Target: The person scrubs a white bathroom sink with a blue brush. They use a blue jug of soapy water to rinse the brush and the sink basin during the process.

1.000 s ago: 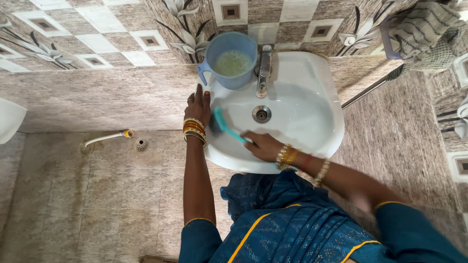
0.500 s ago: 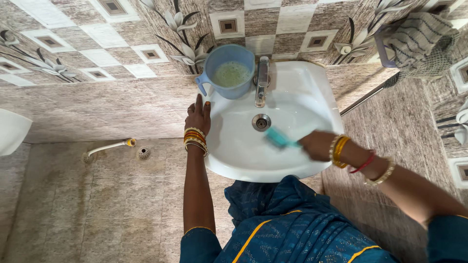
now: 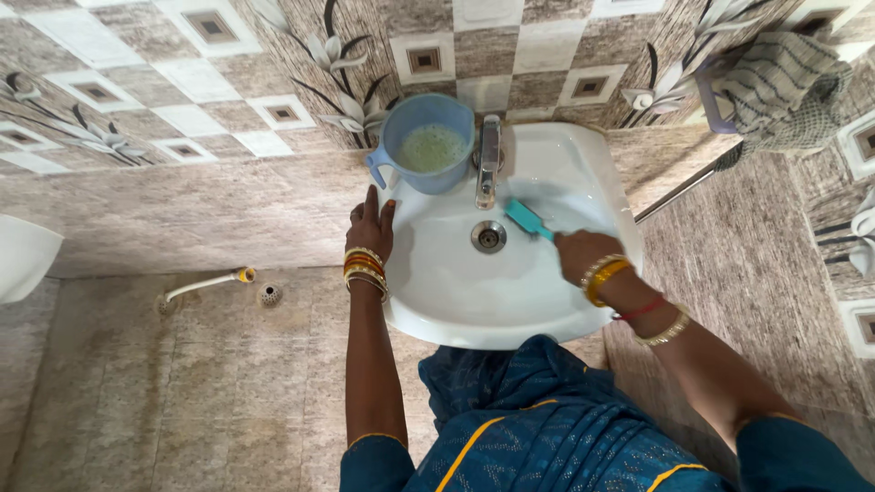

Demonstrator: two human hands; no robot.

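Observation:
My right hand [image 3: 581, 252] grips the handle of a teal scrub brush [image 3: 526, 219], whose head presses on the inside of the white wash basin [image 3: 510, 301], just right of the drain [image 3: 488, 237] and below the metal tap [image 3: 488, 159]. My left hand [image 3: 371, 226] lies flat with fingers apart on the basin's left rim, holding nothing. A blue plastic mug [image 3: 427, 143] with foamy greenish liquid stands on the basin's back left corner, just above my left hand.
Patterned tiled walls surround the basin. A striped cloth [image 3: 784, 82] hangs at the upper right above a metal rod [image 3: 679, 187]. On the left floor lie a white pipe [image 3: 202, 284] and a small floor drain [image 3: 266, 293]. A white fixture edge [image 3: 23, 255] shows far left.
My right hand has swept the brush from the basin's left side, across the front of the drain, up to the right of the tap. My left hand stayed on the rim.

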